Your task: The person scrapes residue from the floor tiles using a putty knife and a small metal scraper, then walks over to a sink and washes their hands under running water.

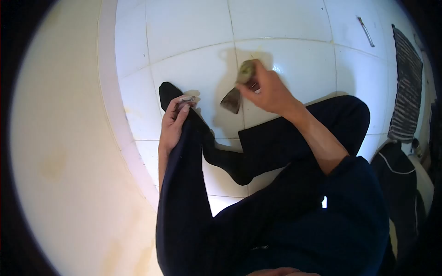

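My left hand (173,123) rests by my left shin, its fingers closed around a small, shiny metal piece (189,101) with a reddish part. Fingers cover most of that piece. Over the floor tiles, my right hand (270,89) grips a stubby greenish object (246,71) with a rounded end. Just below this object shows a scraper-like flat metal blade (231,101), brownish and widening toward its edge. Whether the blade joins the greenish object or lies beneath it, I cannot tell.
White floor tiles (285,20) spread ahead, bordered by a pale wall (55,115) at left. A thin metal tool (366,32) lies at upper right. A dark striped cloth (406,85) and a black garment (398,175) lie along the right. My legs are folded on the floor.
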Tool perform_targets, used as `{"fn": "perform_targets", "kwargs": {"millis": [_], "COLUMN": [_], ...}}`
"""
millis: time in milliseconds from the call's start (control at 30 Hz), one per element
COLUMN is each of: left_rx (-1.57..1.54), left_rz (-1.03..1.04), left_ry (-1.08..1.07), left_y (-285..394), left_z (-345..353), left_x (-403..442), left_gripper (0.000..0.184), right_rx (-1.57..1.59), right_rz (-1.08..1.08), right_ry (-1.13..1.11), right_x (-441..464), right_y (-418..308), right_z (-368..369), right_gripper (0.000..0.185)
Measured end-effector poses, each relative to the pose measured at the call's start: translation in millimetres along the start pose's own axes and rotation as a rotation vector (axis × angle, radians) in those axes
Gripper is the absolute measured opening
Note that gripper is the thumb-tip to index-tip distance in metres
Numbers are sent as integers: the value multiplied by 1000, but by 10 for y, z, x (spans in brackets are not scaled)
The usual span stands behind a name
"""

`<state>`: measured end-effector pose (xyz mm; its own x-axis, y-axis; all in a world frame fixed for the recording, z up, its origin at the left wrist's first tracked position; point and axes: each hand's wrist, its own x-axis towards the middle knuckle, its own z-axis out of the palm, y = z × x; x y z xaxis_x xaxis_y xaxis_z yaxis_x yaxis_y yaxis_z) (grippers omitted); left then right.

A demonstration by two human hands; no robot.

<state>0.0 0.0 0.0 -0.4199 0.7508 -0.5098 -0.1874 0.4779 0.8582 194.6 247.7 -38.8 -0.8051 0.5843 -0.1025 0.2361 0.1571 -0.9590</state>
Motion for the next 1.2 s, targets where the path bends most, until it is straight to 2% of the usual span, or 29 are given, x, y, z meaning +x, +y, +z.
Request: {"fn": "perform_targets", "kwargs": {"millis": [67,100,167,233,300,367,400,467,567,633,700,733,833,867,900,967,1033,1067,1167,1200], "left_rx": [20,126,208,79,12,29,61,93,78,2,20,30,140,125,91,21,37,54,109,118], "left_rz": [9,37,-28,95,130,104,88,23,78,120,110,86,67,77,81,88,113,113,112,122], "left_ry": [-4,63,114,114,81,98,111,117,148,138,138,146,153,156,173,201,180,174,151,149], "left_y": [35,226,482,220,28,23,73,175,131,56,79,107,149,154,138,107,81,85,114,121], "left_z": [-72,-246,-285,-151,-164,-161,-102,-58,-84,-88,-105,-82,-60,-57,-49,-49,-75,-70,-62,-52], "left_x": [66,-99,-256,-2,131,130,140,111,54,57,34,33,65,58,50,23,68,74,52,51], "left_gripper": [30,30,29,29,29,29,29,30,29,29,29,28,28,29,29,29,29,29,29,29], "right_rx": [-150,-88,-15,-49,-186,-34,-157,-131,-133,-124,-86,-137,-152,-165,-186,-78,-222,-6,-314,-252], "right_rz": [6,-145,-104,-103,-236,13,-77,-147,-202,-64,-70,-68,-122,22,-36,-75,52,-99,-79,8], "right_ry": [-11,185,509,535,236,-139,-62,242,635,440,33,-58,156,237,376,366,94,-16,-55,42], "right_x": [125,326,475,434,215,80,87,290,447,313,170,156,304,383,415,383,240,199,172,228], "right_y": [-93,-125,-224,-48,45,-183,-146,-125,-165,-89,-184,-107,-52,-116,-118,36,-221,-105,-82,-119], "right_z": [91,52,-406,-708,-403,-77,-25,-253,-724,-679,-465,-326,-505,-692,-811,-891,-796,-679,-677,-744], "right_gripper": [38,35,29,33,39,46,43,39,33,37,41,39,36,30,27,31,37,35,36,40]}}
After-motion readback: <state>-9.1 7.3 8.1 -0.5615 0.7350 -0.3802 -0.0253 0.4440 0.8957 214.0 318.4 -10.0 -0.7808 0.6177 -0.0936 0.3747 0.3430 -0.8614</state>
